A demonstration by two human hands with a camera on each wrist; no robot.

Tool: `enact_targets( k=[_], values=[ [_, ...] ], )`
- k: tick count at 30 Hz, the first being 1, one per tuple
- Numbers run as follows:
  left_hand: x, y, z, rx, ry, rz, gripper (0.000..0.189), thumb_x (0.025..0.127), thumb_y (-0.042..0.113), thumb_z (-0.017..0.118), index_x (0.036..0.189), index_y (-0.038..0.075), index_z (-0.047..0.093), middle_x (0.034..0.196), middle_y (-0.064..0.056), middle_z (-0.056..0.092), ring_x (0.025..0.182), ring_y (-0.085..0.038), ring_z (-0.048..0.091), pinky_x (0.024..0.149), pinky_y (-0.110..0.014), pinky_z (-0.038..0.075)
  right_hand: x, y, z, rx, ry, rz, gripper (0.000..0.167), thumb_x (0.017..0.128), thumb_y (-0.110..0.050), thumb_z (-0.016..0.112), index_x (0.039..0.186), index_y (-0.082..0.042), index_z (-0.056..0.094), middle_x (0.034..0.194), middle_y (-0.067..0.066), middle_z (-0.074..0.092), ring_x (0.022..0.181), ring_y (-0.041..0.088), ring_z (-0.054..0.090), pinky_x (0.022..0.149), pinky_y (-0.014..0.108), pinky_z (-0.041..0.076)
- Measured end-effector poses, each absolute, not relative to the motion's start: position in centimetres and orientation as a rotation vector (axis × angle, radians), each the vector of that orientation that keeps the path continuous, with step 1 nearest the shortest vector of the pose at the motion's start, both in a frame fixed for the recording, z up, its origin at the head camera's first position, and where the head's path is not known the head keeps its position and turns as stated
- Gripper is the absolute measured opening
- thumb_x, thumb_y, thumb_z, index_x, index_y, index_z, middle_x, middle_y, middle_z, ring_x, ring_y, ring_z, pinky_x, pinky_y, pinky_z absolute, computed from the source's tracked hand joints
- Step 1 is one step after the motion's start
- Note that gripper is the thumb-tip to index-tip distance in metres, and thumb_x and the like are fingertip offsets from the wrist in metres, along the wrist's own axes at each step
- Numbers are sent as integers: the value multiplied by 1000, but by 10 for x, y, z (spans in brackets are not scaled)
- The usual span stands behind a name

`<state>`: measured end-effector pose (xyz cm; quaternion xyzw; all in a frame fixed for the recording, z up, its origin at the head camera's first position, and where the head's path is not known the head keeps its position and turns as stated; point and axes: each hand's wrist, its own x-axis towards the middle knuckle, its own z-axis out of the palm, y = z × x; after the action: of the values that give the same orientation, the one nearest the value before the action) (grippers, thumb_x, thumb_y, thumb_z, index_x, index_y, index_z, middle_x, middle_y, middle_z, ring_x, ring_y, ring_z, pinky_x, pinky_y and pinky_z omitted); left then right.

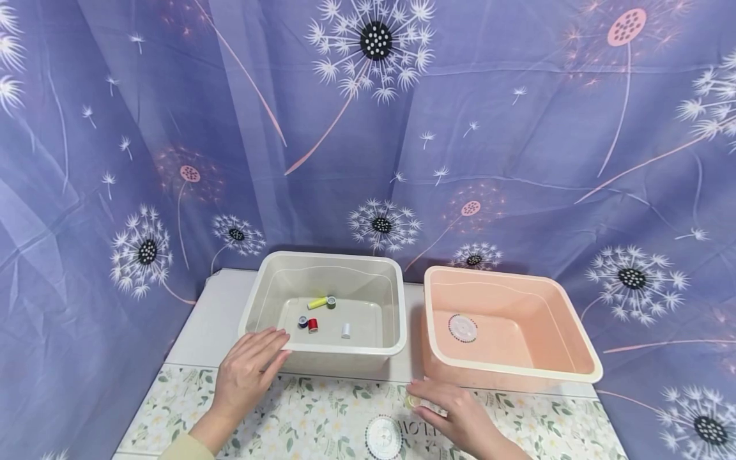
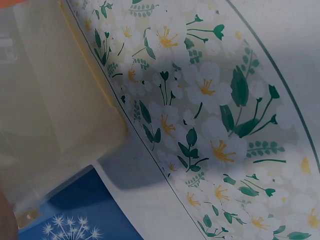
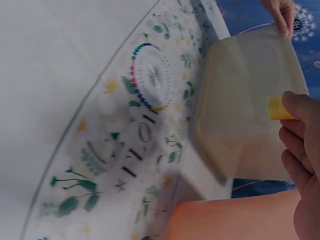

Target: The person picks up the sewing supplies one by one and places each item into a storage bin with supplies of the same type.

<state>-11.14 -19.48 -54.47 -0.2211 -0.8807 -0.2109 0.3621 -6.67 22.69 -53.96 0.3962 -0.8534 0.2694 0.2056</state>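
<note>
Dandelion-print cloth [image 1: 500,140] behind, we note the left hand [image 1: 248,365], fingers fairly straight, touching the grey bin [image 1: 345,350], perhaps steadying it, while the right hand [image 1: 457,410] pinches a yellow thread spool [image 3: 275,108] above floral covering [image 1: 313,409].

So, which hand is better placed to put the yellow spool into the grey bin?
The right hand, I think: it pinches the yellow spool, close to the grey bin. The left hand touches that bin and holds no spool, so it seems better for steadying.
</note>
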Motion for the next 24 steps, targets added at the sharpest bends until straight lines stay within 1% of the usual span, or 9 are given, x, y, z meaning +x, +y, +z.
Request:
enact_targets(
  k=[2, 5, 7, 11, 16, 20, 24],
  values=[
    [-111, -195, -545, -572, -2265, -543, 60, 112, 57, 44, 117, 10, 82, 117, -8, 81, 110, -32, 76, 99, -51, 56, -69, 226, -535, 1117, -2358, 753, 28, 106, -34, 70, 122, -14, 80, 119, 0, 80, 106, 27, 79, 101, 26, 59],
    [-111, -195, -545, -575, -2264, -544, 59, 112, 56, 45, 118, 10, 82, 117, -8, 81, 110, -32, 76, 99, -51, 56, -74, 224, -529, 1120, -2347, 759, 30, 107, -37, 67, 122, -14, 80, 120, 0, 80, 108, 27, 78, 104, 28, 58],
    [-112, -195, -545, -575, -2265, -544, 59, 112, 56, 45, 118, 10, 82, 117, -8, 81, 110, -31, 76, 99, -50, 56, -77, 223, -525, 1132, -2325, 757, 31, 107, -37, 66, 122, -14, 80, 120, 2, 80, 107, 29, 78, 105, 31, 58],
    [-112, -195, -544, -577, -2257, -546, 59, 112, 56, 46, 117, 10, 82, 117, -8, 81, 109, -31, 76, 99, -50, 57, -84, 221, -516, 1150, -2284, 762, 29, 106, -34, 69, 121, -13, 80, 119, 3, 81, 106, 30, 79, 102, 35, 60],
    [-113, -195, -544, -578, -2240, -547, 58, 113, 55, 46, 116, 10, 83, 116, -8, 81, 108, -31, 77, 98, -50, 57, -90, 220, -505, 1152, -2275, 791, 27, 106, -32, 70, 123, -13, 79, 119, 3, 81, 106, 30, 79, 101, 31, 60],
    [-113, -194, -544, -576, -2231, -551, 58, 112, 55, 47, 115, 9, 83, 115, -8, 81, 108, -31, 77, 99, -46, 55, -95, 218, -495, 1155, -2309, 790, 28, 103, -30, 73, 125, -12, 79, 121, 3, 80, 110, 30, 78, 101, 35, 60],
    [-113, -194, -544, -573, -2231, -546, 58, 112, 55, 46, 115, 9, 83, 115, -8, 81, 108, -30, 77, 100, -44, 54, -99, 215, -486, 1161, -2327, 772, 30, 105, -32, 70, 124, -10, 80, 122, 5, 80, 111, 31, 77, 100, 35, 60]
  ],
)
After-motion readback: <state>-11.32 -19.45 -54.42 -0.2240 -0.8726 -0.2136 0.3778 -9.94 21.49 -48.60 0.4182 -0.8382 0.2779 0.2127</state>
